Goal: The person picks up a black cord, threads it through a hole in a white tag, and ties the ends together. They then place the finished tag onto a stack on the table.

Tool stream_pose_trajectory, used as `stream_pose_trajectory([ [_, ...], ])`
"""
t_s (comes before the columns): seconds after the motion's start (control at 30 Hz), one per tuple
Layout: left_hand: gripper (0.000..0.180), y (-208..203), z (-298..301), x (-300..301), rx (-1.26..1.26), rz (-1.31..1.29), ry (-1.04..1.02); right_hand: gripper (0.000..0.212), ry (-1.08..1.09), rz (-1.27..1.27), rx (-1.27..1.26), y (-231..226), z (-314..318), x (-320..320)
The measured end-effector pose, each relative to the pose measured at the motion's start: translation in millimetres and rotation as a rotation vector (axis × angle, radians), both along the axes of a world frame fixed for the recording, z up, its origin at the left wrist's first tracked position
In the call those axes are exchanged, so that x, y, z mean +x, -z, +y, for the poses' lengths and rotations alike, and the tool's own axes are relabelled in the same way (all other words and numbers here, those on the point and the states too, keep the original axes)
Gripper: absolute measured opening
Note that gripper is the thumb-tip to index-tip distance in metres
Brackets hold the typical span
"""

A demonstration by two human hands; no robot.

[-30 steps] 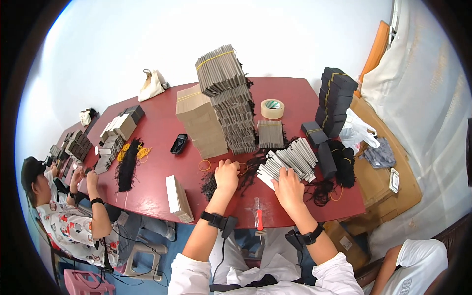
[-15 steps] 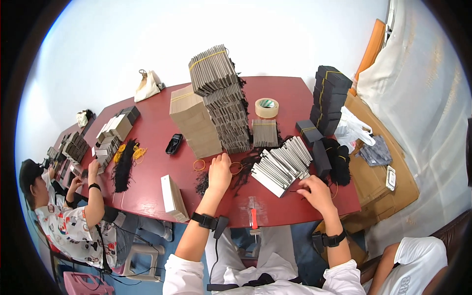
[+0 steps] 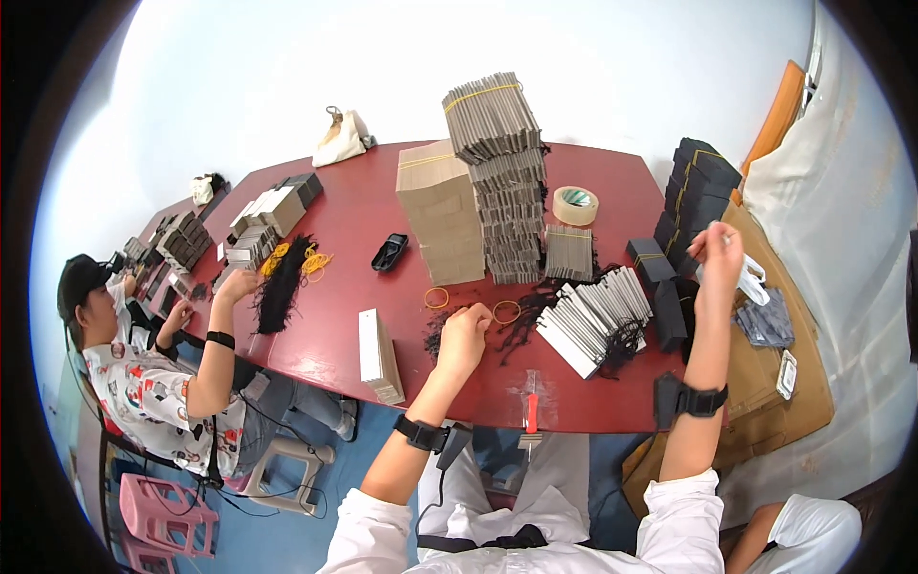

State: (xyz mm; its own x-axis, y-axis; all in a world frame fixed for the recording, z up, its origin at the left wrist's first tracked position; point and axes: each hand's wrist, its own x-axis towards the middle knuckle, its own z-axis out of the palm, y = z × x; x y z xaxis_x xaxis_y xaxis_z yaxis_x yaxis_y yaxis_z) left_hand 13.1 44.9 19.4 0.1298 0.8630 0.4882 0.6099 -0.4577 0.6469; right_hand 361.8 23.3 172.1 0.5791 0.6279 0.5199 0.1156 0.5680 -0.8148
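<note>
My left hand (image 3: 463, 340) is closed just above the red table, beside loose black cords (image 3: 435, 337) and a yellow rubber band (image 3: 507, 311). Whatever its curled fingers hold is hidden. Raised in front of a stack of black boxes (image 3: 690, 206), my right hand (image 3: 719, 256) has its fingers pinched together; anything between them is too small to make out. Between the hands lies a fanned row of thin grey-white card strips (image 3: 595, 320), with black strings (image 3: 623, 342) over its right end. A red-handled tool (image 3: 532, 411) is taped to the table's front edge.
Tall grey bundles (image 3: 512, 191) and a brown block (image 3: 440, 225) stand behind. Nearby are a tape roll (image 3: 575, 205), a small black object (image 3: 389, 253) and an upright pale stack (image 3: 380, 356). At left a co-worker (image 3: 158, 392) sits by more bundles; cardboard (image 3: 784, 392) lies right.
My right hand has lifted away from the strips, up and to the right. Black strings now lie over the strips' right end. My left hand stays low and closed; the whole view has shifted.
</note>
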Motion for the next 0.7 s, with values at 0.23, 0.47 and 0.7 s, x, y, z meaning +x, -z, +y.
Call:
stream_pose_trajectory([
  [0.23, 0.006, 8.0, -4.4, -5.4, -0.037, -0.046, -0.038, 0.01, -0.485, 0.511, 0.368, -23.9, -6.2, 60.6],
  [0.47, 0.009, 13.9, -6.3, -5.0, -0.026, -0.038, 0.01, 0.015, -0.882, 0.903, 0.811, -27.0, -35.6, 131.8],
  [0.7, 0.008, 13.9, -7.1, -1.2, -0.038, -0.099, 0.015, 0.018, -0.67, 0.859, 0.775, -5.0, -38.1, 159.6],
])
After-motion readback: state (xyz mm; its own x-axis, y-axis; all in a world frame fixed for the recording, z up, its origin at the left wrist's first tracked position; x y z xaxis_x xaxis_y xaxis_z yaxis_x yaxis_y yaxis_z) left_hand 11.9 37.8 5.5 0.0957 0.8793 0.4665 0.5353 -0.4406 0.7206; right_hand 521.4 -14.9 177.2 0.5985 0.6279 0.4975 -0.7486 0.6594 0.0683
